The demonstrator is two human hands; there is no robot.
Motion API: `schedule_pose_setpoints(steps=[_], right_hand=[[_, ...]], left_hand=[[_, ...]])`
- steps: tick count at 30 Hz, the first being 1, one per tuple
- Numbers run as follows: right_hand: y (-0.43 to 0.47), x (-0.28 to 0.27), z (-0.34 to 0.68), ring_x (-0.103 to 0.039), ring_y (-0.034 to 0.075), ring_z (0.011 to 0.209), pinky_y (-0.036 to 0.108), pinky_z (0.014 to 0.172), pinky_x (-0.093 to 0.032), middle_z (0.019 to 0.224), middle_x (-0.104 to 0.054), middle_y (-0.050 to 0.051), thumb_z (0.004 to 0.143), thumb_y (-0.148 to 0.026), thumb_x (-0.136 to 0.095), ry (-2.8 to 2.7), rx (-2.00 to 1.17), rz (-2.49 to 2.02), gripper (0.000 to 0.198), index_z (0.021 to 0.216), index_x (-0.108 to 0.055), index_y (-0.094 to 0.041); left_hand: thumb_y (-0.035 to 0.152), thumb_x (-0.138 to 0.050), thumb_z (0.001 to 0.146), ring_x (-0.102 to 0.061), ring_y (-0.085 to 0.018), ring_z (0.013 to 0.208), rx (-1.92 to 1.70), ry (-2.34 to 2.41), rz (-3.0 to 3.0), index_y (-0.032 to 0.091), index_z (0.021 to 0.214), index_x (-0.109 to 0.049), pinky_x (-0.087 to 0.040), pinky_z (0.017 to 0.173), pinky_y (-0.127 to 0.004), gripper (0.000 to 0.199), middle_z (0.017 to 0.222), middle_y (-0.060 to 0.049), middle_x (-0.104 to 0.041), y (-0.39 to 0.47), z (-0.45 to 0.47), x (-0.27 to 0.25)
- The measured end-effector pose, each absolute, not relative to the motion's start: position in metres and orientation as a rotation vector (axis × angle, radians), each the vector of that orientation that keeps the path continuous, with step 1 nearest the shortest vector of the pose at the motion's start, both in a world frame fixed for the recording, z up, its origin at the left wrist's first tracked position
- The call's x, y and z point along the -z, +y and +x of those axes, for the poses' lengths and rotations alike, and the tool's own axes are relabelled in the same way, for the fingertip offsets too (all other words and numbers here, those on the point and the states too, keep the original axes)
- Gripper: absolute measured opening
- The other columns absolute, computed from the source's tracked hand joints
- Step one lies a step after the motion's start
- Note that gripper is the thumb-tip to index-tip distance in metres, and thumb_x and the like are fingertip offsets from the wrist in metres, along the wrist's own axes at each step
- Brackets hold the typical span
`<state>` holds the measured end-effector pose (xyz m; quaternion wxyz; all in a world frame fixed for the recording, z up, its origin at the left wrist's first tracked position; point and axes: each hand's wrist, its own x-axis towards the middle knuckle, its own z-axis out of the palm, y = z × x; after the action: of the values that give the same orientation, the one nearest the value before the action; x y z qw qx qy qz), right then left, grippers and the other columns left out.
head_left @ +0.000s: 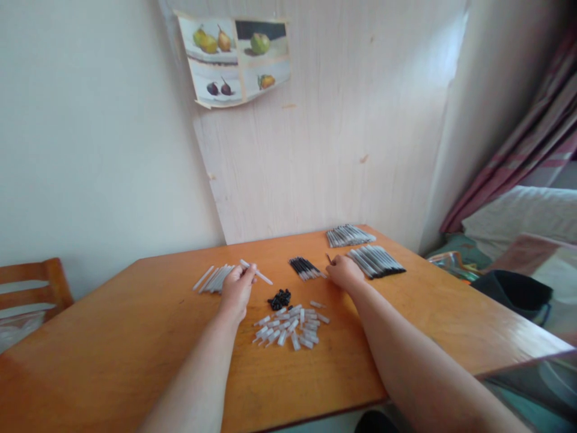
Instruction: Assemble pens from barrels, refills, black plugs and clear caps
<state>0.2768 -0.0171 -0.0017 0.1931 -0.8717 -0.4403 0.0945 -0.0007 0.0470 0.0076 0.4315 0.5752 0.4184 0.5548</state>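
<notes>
My left hand (pixel 238 285) is closed, pinching a white pen barrel (pixel 264 277) at a slant between thumb and fingers. Beside it lies a row of similar white barrels (pixel 210 278), partly hidden by the hand. My right hand (pixel 345 272) is closed around a thin dark refill (pixel 329 258), whose ends stick out past the fingers. Just left of that hand, several black refills with pale ends (pixel 305 268) lie side by side. Between my forearms are a small heap of black plugs (pixel 279 299) and a scattered pile of translucent white caps (pixel 293 325).
A row of grey pens with black ends (pixel 377 261) lies right of my right hand, and another bundle of pens (pixel 350 235) lies behind it. The wooden table (pixel 135 337) meets a pale board carrying fruit pictures (pixel 237 60). A chair (pixel 38 282) stands left, a black bin (pixel 514 294) right.
</notes>
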Motion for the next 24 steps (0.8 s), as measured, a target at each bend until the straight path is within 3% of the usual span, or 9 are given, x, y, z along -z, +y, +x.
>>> schedule_pose_setpoints(steps=[5,24], right_hand=[[-0.0184,0.005,0.2801,-0.061,0.03,0.109,0.038,0.084,-0.048,0.119,-0.063,0.015,0.086,-0.031,-0.047,-1.141,-0.218,-2.501,0.034,0.113,-0.064,-0.019],[-0.0257,-0.0024,0.2777,-0.062,0.028,0.109,0.032,0.086,-0.049,0.113,-0.065,0.023,0.082,-0.029,-0.059,-1.101,-0.25,-2.558,0.038,0.114,-0.067,-0.01]], left_hand=[[0.057,-0.07,0.064,-0.051,-0.013,0.066,-1.38,1.037,1.433,0.015,0.08,-0.064,-0.038,0.063,-0.025,0.045,0.075,-0.003,-0.063,0.0451,-0.0007,-0.0086],[0.059,-0.071,0.063,-0.052,-0.012,0.066,-1.393,1.008,1.429,0.015,0.081,-0.066,-0.039,0.061,-0.024,0.048,0.077,-0.004,-0.065,0.0496,-0.0037,-0.0034]])
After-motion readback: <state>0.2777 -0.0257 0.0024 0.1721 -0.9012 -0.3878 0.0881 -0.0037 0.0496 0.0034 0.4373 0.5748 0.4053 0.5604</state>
